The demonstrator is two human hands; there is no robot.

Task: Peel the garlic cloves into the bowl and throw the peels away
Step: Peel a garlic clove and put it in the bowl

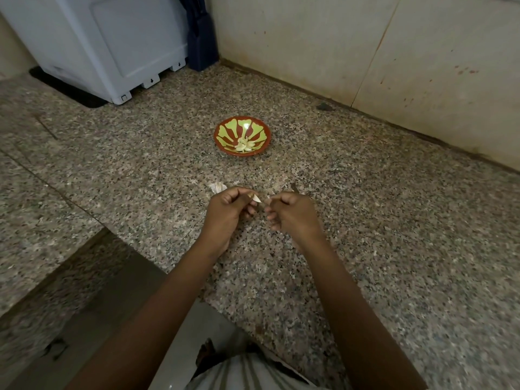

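Here the left hand point(229, 209) half hides the pinched garlic clove point(256, 199).

This looks like a home kitchen. A speckled granite counter point(365, 220) meets a stained, pale tiled wall point(309, 38), a white appliance point(98, 38) stands at the counter's far left corner, and a painted bowl point(222, 128) holds peeled garlic cloves point(244, 144).

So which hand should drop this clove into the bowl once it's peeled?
Left, probably: the left hand pinches the garlic clove, with the bowl straight ahead; the right hand only pinches its tip.
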